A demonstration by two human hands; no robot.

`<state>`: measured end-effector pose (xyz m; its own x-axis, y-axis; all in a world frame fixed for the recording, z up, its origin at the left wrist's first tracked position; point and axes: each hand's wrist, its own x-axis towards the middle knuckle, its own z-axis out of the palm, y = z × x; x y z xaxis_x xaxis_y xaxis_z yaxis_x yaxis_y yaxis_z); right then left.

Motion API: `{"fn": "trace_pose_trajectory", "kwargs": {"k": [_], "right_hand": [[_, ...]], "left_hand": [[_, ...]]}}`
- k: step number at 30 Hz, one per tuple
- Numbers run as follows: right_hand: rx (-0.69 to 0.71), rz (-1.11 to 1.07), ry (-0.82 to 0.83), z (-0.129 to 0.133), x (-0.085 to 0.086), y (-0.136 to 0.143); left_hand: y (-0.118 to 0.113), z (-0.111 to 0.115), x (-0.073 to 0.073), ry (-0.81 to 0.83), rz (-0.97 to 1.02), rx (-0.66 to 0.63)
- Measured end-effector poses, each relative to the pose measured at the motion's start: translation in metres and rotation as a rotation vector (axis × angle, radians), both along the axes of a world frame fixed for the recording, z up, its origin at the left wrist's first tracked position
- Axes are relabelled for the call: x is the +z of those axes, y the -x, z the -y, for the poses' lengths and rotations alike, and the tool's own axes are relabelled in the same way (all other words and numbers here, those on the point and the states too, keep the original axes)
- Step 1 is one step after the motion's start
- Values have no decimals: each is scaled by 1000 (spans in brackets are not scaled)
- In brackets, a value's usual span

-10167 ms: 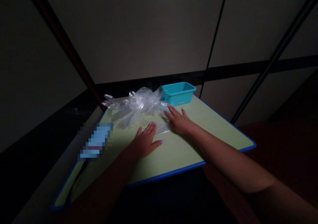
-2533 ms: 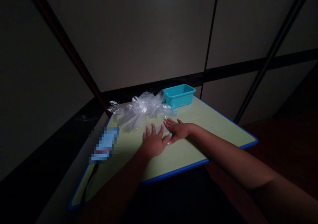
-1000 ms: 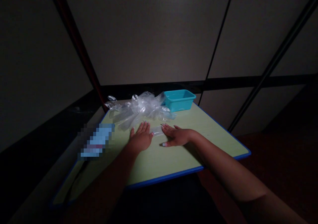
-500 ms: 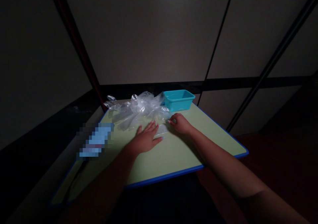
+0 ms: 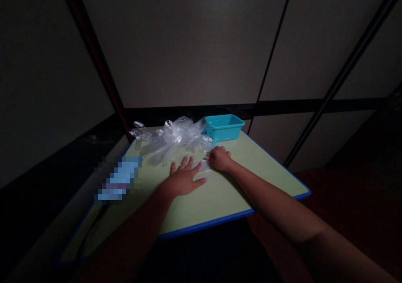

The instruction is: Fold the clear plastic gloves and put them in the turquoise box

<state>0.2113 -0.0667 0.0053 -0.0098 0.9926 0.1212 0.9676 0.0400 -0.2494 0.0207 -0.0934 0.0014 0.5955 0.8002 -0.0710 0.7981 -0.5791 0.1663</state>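
Clear plastic piece (image 5: 206,166) lying flat between my two hands

Left hand (image 5: 183,181): palm down, fingers spread wide, nothing seen in its grasp. Its fingertips are beside the left end of the clear plastic piece; whether they press on it, I cannot tell.

Right hand (image 5: 220,159): fingers curled in, narrow, at the right end of the same piece. Whether they pinch its edge is hidden from me.

Surface: the piece rests on a pale green table (image 5: 230,191) with blue edging, in front of a loose heap of clear plastic (image 5: 177,137). The heap is crumpled, with shiny folds, and spreads along the far left part of the table.

Surroundings: a turquoise bin (image 5: 224,131) stands upright at the heap's right end; contact between them cannot be confirmed. A light blue item (image 5: 119,179), pixelated beyond identification, is at the table's left side. Dark wall panels (image 5: 194,57) rise behind. Lighting is dim.
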Motion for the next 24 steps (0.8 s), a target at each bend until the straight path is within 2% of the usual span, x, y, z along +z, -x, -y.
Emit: {"fn": "trace_pose_trajectory", "kwargs": {"k": [6,11,18,24], "right_hand": [[37,18,0,4,2,0],[62,-58,-10,5,3,-2],[208,-493,13,-2,-6,-5],[242,-777,35,-6,-10,-6]], "left_hand": [[0,1,0,12,23,-2],[1,0,0,34,37,1],[0,0,0,51,45,3],[-1,0,0,27,14,22]]}}
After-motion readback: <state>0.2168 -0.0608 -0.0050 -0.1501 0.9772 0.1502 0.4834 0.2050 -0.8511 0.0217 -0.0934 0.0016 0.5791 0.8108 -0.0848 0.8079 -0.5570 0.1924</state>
